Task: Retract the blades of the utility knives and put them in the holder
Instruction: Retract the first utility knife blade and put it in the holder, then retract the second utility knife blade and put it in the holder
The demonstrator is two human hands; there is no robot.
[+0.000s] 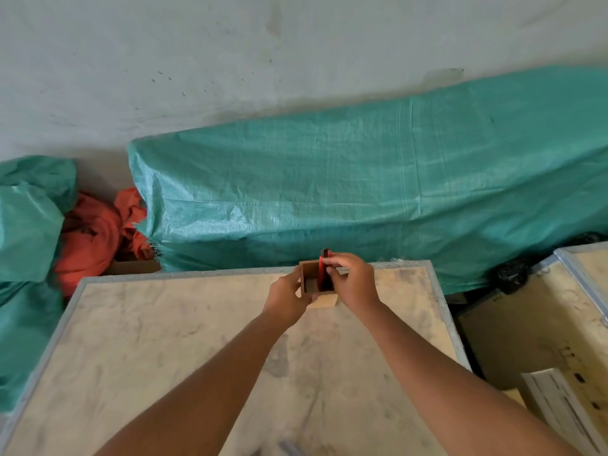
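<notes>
Red utility knife (324, 269) stands upright in the brown holder (307, 274) at the tabletop's (197, 324) far edge. Right hand (353, 281) fingers (332, 261) pinch its upper end; left hand (285, 296) grips the holder's side. No legible markings.

My right hand (353, 281) hides part of the red knife (324, 269). The box (309, 278) hides its bottom. I can't see its blade.

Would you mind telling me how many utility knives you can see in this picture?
1. A red utility knife stands upright in the wooden holder, pinched by the right hand while the left hand steadies the holder. Others may be hidden inside it.
</notes>
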